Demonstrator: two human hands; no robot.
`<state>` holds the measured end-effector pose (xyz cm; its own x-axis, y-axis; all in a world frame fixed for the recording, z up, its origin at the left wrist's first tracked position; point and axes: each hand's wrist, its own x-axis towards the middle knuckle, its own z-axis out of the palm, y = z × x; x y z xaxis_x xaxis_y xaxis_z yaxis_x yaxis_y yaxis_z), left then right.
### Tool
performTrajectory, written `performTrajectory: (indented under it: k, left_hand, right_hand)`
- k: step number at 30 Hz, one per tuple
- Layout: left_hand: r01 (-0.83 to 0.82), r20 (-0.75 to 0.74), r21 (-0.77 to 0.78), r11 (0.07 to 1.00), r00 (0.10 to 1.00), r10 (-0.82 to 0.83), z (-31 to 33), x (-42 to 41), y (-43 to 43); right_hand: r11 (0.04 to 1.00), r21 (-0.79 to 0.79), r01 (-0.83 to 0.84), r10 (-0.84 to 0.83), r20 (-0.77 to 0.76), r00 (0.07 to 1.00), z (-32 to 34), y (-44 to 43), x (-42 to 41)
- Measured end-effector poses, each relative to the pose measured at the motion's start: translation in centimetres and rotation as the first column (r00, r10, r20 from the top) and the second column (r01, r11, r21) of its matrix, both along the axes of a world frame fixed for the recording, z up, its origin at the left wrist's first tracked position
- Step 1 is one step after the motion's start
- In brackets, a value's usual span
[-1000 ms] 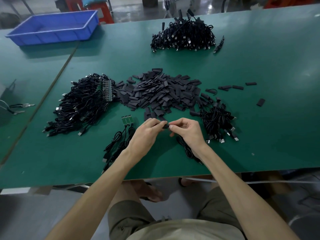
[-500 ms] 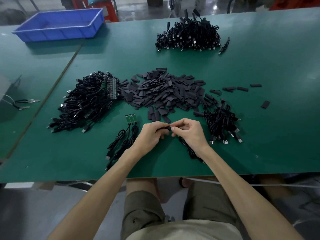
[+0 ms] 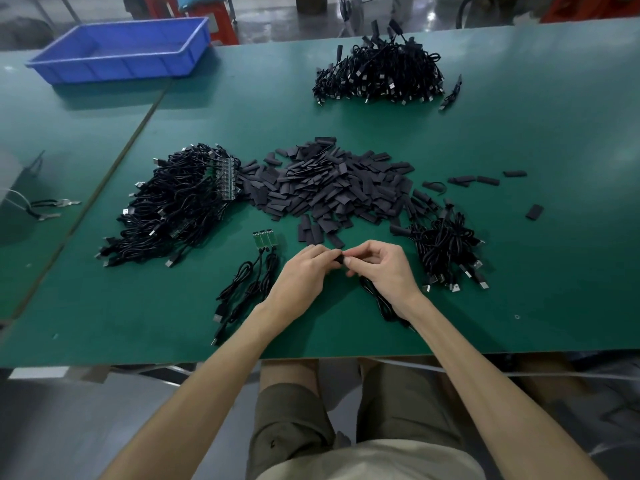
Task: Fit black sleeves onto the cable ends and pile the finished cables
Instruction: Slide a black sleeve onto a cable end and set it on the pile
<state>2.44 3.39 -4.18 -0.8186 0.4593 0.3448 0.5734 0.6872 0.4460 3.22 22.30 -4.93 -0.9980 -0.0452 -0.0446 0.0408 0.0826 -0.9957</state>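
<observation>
On a green table (image 3: 519,289), at its near edge, a seated person works with both bare hands. Far left sits a blue tray (image 3: 104,69). Nearer lies a large tangle (image 3: 173,209) of black cables, some ends showing small circuit boards. Just left of the hands lie three loose cables (image 3: 249,278) with bare green boards (image 3: 265,239). Behind the hands spreads a heap (image 3: 329,185) of flat black sleeves. The left hand (image 3: 301,275), fingers curled, pinches one short black sleeve (image 3: 340,260) at its fingertips, and the sleeve sits between the two hands, just above the table. The right hand (image 3: 381,268), also curled, meets it fingertip to fingertip and appears to pinch the cable end entering the sleeve. That cable (image 3: 377,299) trails back under the right wrist. Fingers hide how far the end is in. To do this step well, it seems best to squeeze the sleeve mouth open, line the end up straight with it, and push in short strokes until the board is fully covered, without skewing. Right of the hands lies a smaller pile (image 3: 446,247), probably finished cables, and a far pile (image 3: 381,71) lies near the back.
</observation>
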Motion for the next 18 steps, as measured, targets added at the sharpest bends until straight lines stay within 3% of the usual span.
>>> performTrajectory:
  k: [6, 13, 18]
  left_hand:
    - [0.027, 0.118, -0.011, 1.0, 0.993, -0.025, -0.02, -0.3, 0.0]
    - [0.007, -0.065, -0.034, 0.999, 0.998, -0.009, -0.13, 0.46, 0.43]
    - [-0.059, -0.015, 0.095, 0.994, 0.998, 0.061, 0.38, 0.46, 0.09]
  right_hand:
    - [0.999, 0.006, -0.05, 0.05, -0.009, 0.999, 0.01, 0.38, 0.12]
    - [1.0, -0.023, 0.011, -0.011, -0.006, 1.0, -0.05, 0.06, 0.14]
    - [0.996, -0.085, 0.032, -0.031, 0.004, 1.0, 0.15, 0.21, 0.24]
